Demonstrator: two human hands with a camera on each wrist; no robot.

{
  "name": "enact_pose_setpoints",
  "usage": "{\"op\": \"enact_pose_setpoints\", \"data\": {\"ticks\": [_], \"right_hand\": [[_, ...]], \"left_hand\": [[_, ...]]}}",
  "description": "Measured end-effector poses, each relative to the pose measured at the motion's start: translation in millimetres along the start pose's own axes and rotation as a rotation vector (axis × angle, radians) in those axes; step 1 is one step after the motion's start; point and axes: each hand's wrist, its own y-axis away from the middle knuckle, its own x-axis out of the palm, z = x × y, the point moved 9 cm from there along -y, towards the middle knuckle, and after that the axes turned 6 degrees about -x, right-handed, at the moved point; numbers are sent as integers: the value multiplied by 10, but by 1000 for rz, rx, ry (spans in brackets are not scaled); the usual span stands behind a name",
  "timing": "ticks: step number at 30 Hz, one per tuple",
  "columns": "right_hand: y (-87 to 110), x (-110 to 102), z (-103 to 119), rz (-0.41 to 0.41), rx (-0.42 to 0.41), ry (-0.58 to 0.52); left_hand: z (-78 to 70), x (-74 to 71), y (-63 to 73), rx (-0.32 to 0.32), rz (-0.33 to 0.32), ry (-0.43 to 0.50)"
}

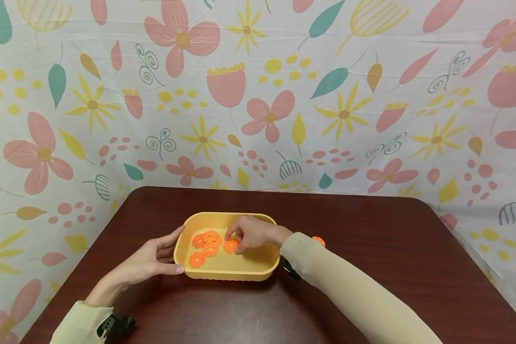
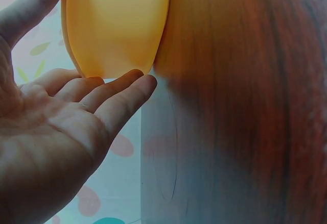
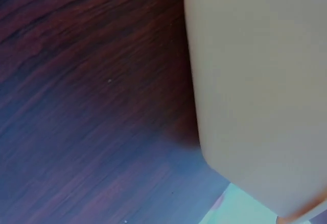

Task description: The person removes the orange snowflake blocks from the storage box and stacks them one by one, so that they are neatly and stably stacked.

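A yellow oblong basin (image 1: 223,275) sits on the table. Several orange flower-shaped pieces (image 1: 210,241) lie in its left half, some overlapping. My left hand (image 1: 148,260) rests against the basin's left end, thumb near the front corner and fingers farther back. The left wrist view shows the fingers (image 2: 120,94) extended, their tips touching the basin's end wall (image 2: 117,35). Inside the basin, my right hand (image 1: 254,232) pinches one orange flower-shaped piece (image 1: 231,246) between thumb and fingers. In the right wrist view the basin's pale outer wall (image 3: 255,91) hides that hand.
Another orange flower-shaped piece (image 1: 319,241) lies right of the basin, partly hidden behind the right sleeve (image 1: 339,277). The dark wooden table (image 1: 370,224) has rounded far corners. A flower-print cloth (image 1: 258,71) hangs behind it.
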Motion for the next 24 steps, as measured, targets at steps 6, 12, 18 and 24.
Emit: {"op": "enact_pose_setpoints", "data": {"ticks": [6, 12, 18, 24], "right_hand": [[19, -2, 91, -7, -25, 165], [31, 20, 81, -23, -10, 208], [37, 18, 83, -51, -48, 130], [59, -17, 113, -67, -45, 43]], "left_hand": [[10, -12, 0, -18, -11, -1], [-7, -10, 18, 2, 4, 0], [-17, 4, 24, 16, 14, -3], [-24, 6, 20, 4, 5, 1]]}}
